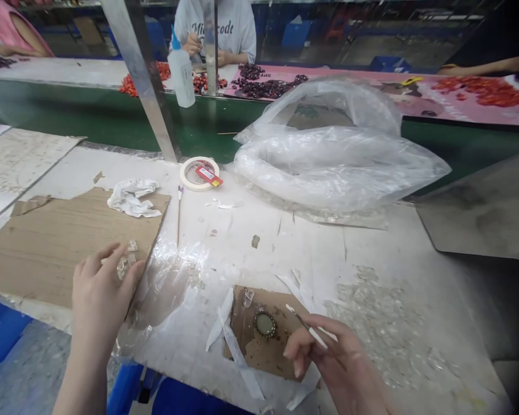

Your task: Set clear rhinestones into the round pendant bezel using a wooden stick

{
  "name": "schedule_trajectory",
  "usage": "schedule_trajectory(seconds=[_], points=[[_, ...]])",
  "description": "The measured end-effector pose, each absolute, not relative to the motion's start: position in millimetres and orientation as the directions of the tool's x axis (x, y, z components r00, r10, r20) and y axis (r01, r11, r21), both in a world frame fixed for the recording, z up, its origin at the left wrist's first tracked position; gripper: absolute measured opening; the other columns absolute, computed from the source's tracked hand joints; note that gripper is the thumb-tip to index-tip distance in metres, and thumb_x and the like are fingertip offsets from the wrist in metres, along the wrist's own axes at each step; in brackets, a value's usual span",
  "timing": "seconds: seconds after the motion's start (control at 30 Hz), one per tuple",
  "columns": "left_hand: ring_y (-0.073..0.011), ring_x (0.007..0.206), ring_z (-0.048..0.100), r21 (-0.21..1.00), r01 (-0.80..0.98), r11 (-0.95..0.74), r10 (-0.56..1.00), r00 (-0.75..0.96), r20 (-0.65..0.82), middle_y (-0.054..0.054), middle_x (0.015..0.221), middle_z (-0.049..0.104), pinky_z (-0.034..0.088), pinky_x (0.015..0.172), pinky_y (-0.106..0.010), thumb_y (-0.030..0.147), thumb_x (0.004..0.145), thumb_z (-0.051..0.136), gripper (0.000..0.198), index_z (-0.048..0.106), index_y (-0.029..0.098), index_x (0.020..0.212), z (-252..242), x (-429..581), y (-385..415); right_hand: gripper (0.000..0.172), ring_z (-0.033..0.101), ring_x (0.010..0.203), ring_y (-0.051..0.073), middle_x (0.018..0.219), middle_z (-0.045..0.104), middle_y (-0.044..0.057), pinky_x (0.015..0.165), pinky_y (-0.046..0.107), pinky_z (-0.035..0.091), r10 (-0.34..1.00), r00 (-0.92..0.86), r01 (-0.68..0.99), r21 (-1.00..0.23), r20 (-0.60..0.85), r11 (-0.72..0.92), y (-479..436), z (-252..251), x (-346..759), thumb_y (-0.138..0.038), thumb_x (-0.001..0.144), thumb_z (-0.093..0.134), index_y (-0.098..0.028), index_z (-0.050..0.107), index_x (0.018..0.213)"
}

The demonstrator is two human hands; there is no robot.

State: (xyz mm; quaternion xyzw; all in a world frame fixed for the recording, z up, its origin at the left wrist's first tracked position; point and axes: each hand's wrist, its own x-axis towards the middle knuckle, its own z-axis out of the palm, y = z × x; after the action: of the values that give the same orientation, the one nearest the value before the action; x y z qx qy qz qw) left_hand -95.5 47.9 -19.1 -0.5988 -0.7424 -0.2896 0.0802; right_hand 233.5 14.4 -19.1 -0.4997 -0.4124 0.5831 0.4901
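I see the small oval setting point(264, 324), dark-rimmed with a pale centre, lying flat on a small scrap of brown card point(259, 351); I'll use that scrap as my landmark. My right hand point(328, 360) sits at the scrap's right edge, fingers closed round a thin white-handled tool point(312, 331) whose tip points toward the setting but stops just short of it. A clear gem point(248, 297) rests on the scrap's upper left corner, and white paper strips point(225, 331) lie across its left side.

Well left of the scrap, my left hand point(101, 288) rests on a big sheet of cardboard point(56, 242), fingers curled loosely about some small clear stones point(123, 266); I cannot tell if they are pinched. A crumpled white cloth point(134, 197) lies further up that sheet.

Beyond the scrap are a tape roll point(199, 173), a large clear plastic bag point(328, 155) and a white squeeze bottle point(180, 72).
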Motion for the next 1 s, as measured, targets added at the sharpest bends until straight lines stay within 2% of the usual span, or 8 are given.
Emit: schedule_trajectory(seconds=[0.07,0.23,0.37,0.47,0.57,0.7,0.8,1.0], points=[[-0.0542,0.115,0.063,0.321,0.944,0.073,0.863,-0.222,0.455,-0.035,0.124,0.068,0.045,0.094,-0.071,0.029,0.093,0.064,0.035,0.073,0.002,0.114,-24,-95,53,0.036,0.069,0.057,0.019,0.074,0.076,0.004,0.054,0.029,0.059,0.990,0.007,-0.095,-0.985,-0.144,-0.143,17,-31,237,-0.057,0.097,0.057,-0.027,0.073,0.109],[-0.0267,0.101,0.075,0.424,0.884,-0.195,0.952,0.066,0.300,-0.010,0.109,0.079,0.060,0.087,-0.040,0.019,0.099,0.049,0.026,0.073,0.020,0.105,-39,-53,45,0.014,0.078,0.086,0.020,0.098,0.079,0.005,0.069,0.020,0.061,0.992,-0.101,0.273,-0.961,-0.079,-0.049,15,-47,241,-0.037,0.097,0.066,-0.030,0.076,0.103],[-0.0287,0.096,0.073,0.480,0.854,-0.200,0.958,0.068,0.278,-0.014,0.102,0.077,0.059,0.085,-0.044,0.013,0.099,0.043,0.027,0.069,0.016,0.095,-47,-36,45,0.014,0.076,0.076,0.017,0.088,0.079,0.001,0.066,0.018,0.059,0.996,-0.078,0.436,-0.897,0.042,0.072,10,-40,233,-0.028,0.098,0.062,-0.031,0.075,0.099],[-0.0291,0.085,0.071,0.520,0.839,-0.161,0.968,0.030,0.250,-0.011,0.089,0.072,0.059,0.077,-0.045,0.015,0.098,0.046,0.021,0.065,0.017,0.089,-47,-37,48,0.016,0.071,0.064,0.014,0.075,0.073,-0.003,0.059,0.018,0.057,0.986,-0.115,0.474,-0.866,0.120,0.161,10,-34,227,-0.021,0.099,0.059,-0.030,0.072,0.101],[-0.0293,0.084,0.070,0.558,0.820,-0.131,0.970,-0.011,0.243,-0.012,0.091,0.069,0.059,0.075,-0.046,0.018,0.099,0.046,0.019,0.065,0.015,0.098,-43,-38,43,0.018,0.071,0.064,0.015,0.076,0.071,-0.002,0.059,0.019,0.058,0.969,-0.171,0.492,-0.836,0.180,0.242,12,-31,225,-0.018,0.101,0.053,-0.028,0.067,0.105],[-0.0205,0.090,0.073,0.626,0.762,-0.165,0.972,0.016,0.236,-0.007,0.102,0.068,0.061,0.076,-0.030,0.018,0.100,0.051,0.020,0.067,0.022,0.110,-30,-32,22,0.021,0.075,0.074,0.017,0.088,0.074,0.002,0.065,0.022,0.060,0.951,-0.233,0.544,-0.783,0.203,0.300,13,-31,225,-0.012,0.100,0.050,-0.026,0.063,0.110],[-0.0119,0.094,0.073,0.795,0.577,-0.188,0.981,0.072,0.179,0.002,0.103,0.066,0.057,0.081,-0.015,0.012,0.096,0.059,0.027,0.071,0.034,0.105,-18,-18,6,0.023,0.076,0.080,0.017,0.089,0.074,0.002,0.068,0.022,0.061,0.948,-0.244,0.556,-0.771,0.205,0.310,11,-31,224,-0.008,0.099,0.050,-0.025,0.062,0.109],[-0.0084,0.088,0.076,0.936,0.314,-0.161,0.987,0.039,0.157,0.008,0.099,0.078,0.054,0.085,-0.009,0.004,0.089,0.067,0.039,0.074,0.036,0.110,-13,11,-10,0.024,0.074,0.077,0.015,0.084,0.071,0.000,0.068,0.020,0.060,0.935,-0.201,0.532,-0.770,0.291,0.353,11,-34,222,-0.010,0.098,0.050,-0.027,0.062,0.110]])
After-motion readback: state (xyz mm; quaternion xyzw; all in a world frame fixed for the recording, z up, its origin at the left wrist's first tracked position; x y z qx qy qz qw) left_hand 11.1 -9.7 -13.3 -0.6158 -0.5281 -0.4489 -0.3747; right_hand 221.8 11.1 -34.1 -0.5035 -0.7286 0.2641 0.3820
